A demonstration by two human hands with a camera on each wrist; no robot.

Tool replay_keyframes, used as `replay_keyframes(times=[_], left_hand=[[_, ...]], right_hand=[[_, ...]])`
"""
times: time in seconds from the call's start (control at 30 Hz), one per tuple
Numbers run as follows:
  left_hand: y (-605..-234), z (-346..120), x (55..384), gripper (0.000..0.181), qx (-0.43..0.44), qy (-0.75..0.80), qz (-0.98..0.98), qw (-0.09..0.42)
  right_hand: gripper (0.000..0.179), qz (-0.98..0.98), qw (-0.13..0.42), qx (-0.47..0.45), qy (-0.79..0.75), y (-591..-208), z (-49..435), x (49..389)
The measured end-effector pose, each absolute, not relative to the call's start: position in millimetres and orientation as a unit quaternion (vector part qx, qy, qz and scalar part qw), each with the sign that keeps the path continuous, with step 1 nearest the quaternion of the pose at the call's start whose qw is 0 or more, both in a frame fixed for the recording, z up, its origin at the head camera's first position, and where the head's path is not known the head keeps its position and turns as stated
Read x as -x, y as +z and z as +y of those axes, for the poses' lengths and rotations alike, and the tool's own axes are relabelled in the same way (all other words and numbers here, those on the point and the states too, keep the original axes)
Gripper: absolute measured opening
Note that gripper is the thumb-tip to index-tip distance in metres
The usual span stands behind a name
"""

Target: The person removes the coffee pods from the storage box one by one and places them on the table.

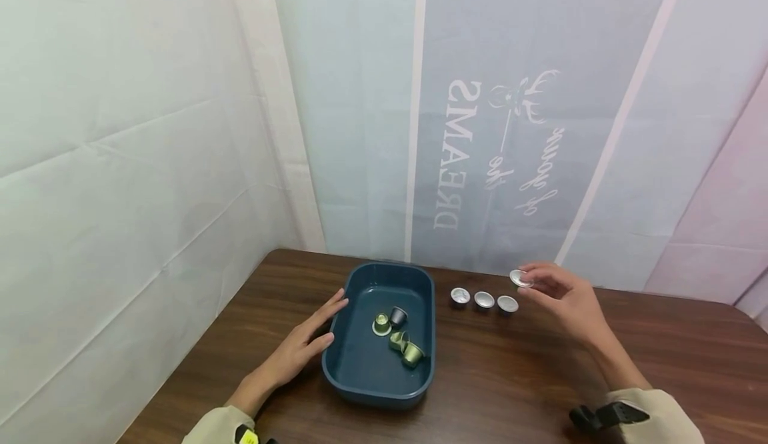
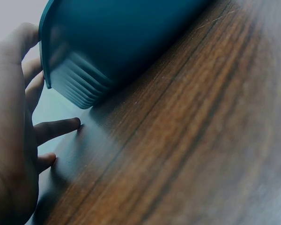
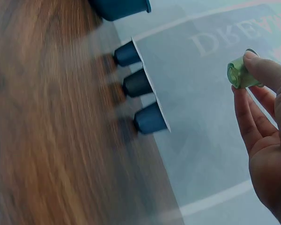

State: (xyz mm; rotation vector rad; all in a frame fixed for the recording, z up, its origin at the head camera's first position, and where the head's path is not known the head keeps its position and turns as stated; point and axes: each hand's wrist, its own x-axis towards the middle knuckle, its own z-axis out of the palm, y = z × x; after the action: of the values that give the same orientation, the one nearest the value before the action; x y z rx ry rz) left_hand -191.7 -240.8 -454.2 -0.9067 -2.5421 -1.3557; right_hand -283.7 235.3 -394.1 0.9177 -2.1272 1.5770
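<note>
My right hand [image 1: 567,297] pinches a green coffee capsule [image 3: 241,74] between thumb and fingers. In the head view its silver lid faces up, level with the end of a row of three dark blue coffee capsules [image 3: 151,118] and raised off the table. Those three stand lid up, with silver lids [image 1: 484,300] showing. My left hand [image 1: 297,347] touches the left side of a blue rectangular basin [image 1: 360,385] with loosely extended fingers; two fingertips rest on the table in the left wrist view. Inside the basin lie three green capsules [image 1: 412,355] and one dark capsule [image 1: 398,317].
The dark wood table [image 1: 510,377] runs back to a hanging light cloth [image 1: 360,131] with printed lettering. Another pale cloth [image 1: 132,184] hangs along the left side. The capsule row stands right of the basin, near the table's back edge.
</note>
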Motion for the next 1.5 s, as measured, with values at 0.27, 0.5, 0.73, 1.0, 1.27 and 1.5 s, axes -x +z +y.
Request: replay_keyframes(times=[0.27,0.5,0.73,1.0,1.27,1.5], left_hand=[[-454.8,-241.6,191.1,0.053,0.299,-0.447,-0.841,0.061],[-455.6,-242.1,191.6,0.053,0.296,-0.445,-0.843,0.058],[-454.0,-241.8,192.6,0.052,0.3,-0.448,-0.84,0.058],[-453.1,-241.7,192.3,0.052,0.299,-0.45,-0.839,0.057],[-452.5,-241.3,193.2,0.052,0.3,-0.452,-0.838,0.056],[-452.2,-241.3,192.7,0.052,0.299,-0.452,-0.838,0.057]], right_hand=[[0.021,-0.81,0.183,-0.246,0.5,-411.6,258.5,280.7],[0.021,-0.826,0.172,-0.218,0.49,-435.2,273.0,280.6],[0.019,-0.853,0.156,-0.196,0.457,-450.7,274.1,286.6],[0.017,-0.878,0.173,-0.215,0.39,-452.6,271.0,286.4],[0.02,-0.873,0.18,-0.229,0.391,-444.2,264.8,278.6],[0.023,-0.874,0.182,-0.237,0.383,-459.1,273.8,290.1]])
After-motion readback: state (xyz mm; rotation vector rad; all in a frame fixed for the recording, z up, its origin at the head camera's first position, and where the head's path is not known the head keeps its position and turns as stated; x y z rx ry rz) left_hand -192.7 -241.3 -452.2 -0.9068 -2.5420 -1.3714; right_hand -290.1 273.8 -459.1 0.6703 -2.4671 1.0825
